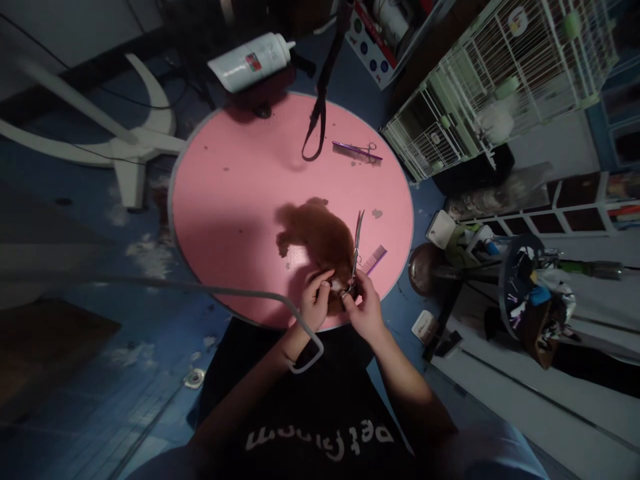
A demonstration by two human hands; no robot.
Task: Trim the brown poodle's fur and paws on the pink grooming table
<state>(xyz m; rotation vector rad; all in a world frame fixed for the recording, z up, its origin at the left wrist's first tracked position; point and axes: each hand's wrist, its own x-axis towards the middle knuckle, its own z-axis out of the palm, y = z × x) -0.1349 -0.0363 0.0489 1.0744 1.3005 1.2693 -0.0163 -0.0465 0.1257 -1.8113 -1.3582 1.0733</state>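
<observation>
A bar [260,293] crosses the left wrist [295,343]; left grip [323,282] holds the dog [323,233], right grip [351,290] scissors [357,243] beside a comb [375,261].

A pale green wire cage [500,73] stands beyond the pink round desk [225,200]. A round black tray [515,303] carries small items including a blue one. A white plastic bottle with a nozzle [253,63] lies near the desk's far edge.

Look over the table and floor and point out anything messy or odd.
Pale patches blotch the blue floor left of the pink table; worn paint or loose fluff, I can't tell which. Small grey bits dot the tabletop too, one just right of the scissors.
</observation>
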